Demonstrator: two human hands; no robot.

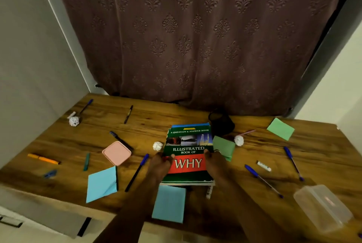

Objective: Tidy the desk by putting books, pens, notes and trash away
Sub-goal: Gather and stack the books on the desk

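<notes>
Nearest the viewer, a pale blue rectangular note pad lies at the front edge of the brown wooden desk, just in front of the books. At the far left are an orange pen and a small blue object too blurred to identify. Further back, a crumpled white paper ball sits at the tip of a slim blue-capped pen.

Next come a teal pen, a folded light blue paper sheet, a pink square lidded box and a long black pen with a blue cap. A second white paper ball sits just left of the books.

At the centre, the left hand and right hand grasp a green and red book with "WHY" on its cover. One hand holds each side edge, with the thumbs on the cover. The book tops a small stack.

Touching its right edge is a folded green paper note, with a black mesh pen holder behind. Further right lie a third white paper ball, a white eraser, a blue ballpoint pen, a green paper sheet and another blue pen. A clear plastic container sits at the near right corner.
</notes>
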